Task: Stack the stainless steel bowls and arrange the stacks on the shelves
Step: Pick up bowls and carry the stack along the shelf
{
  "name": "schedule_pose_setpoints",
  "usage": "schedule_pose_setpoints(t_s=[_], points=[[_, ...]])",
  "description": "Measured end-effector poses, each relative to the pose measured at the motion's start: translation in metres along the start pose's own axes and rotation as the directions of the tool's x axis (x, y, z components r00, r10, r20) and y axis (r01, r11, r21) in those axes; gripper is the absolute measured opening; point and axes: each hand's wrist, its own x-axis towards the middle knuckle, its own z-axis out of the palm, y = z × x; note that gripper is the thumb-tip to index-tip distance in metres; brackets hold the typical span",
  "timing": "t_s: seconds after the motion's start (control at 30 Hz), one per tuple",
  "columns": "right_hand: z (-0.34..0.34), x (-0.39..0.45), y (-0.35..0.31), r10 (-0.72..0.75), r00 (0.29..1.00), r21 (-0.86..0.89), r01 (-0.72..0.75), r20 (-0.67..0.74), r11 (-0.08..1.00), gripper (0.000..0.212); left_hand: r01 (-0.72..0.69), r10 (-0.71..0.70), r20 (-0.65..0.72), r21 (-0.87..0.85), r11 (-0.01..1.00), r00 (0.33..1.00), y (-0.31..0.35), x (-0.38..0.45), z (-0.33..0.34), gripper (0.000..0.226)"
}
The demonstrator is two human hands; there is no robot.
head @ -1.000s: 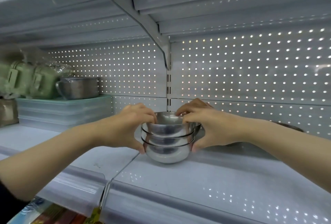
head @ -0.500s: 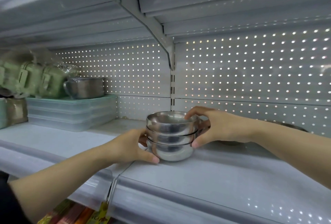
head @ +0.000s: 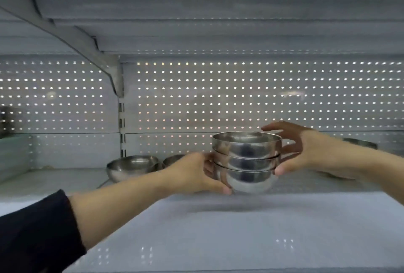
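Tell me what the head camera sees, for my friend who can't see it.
Two hands hold a stack of three shiny steel bowls on a white shelf: the left hand grips its side, and the right hand cups the other side. Two single bowls sit further back to the left.

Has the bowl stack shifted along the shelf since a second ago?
Yes. The stack of three bowls was close by the slotted upright; now it sits well to that upright's right, both hands gripping it, left hand and right hand.
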Motion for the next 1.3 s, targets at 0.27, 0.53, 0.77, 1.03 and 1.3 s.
schedule_pose_setpoints(t_s=[0.27,0.53,0.77,1.03,1.3], points=[[-0.077,-0.067,0.082,0.213,0.971,0.022,-0.212,-0.109,0.977,0.071,-0.103,0.102,0.173,-0.006,0.995,0.98,0.052,0.094,0.1,0.042],[-0.092,-0.065,0.117,0.227,0.969,0.035,-0.224,-0.099,0.974,0.061,-0.047,0.041,0.155,0.032,0.998,0.987,0.051,0.118,0.118,0.049],[-0.087,-0.046,0.125,0.213,0.977,0.008,-0.213,-0.012,0.977,0.055,0.001,-0.013,0.171,0.07,0.998,0.985,0.042,0.119,0.111,0.04],[-0.089,-0.046,0.101,0.188,0.98,-0.244,-0.199,-0.067,0.949,0.064,0.017,-0.054,0.157,0.229,0.973,0.986,0.047,0.112,0.095,0.058],[-0.04,0.01,0.01,-0.006,0.999,-0.502,-0.021,-0.053,0.865,0.065,0.089,0.003,-0.131,0.684,0.724,0.991,0.007,0.083,0.028,0.052]])
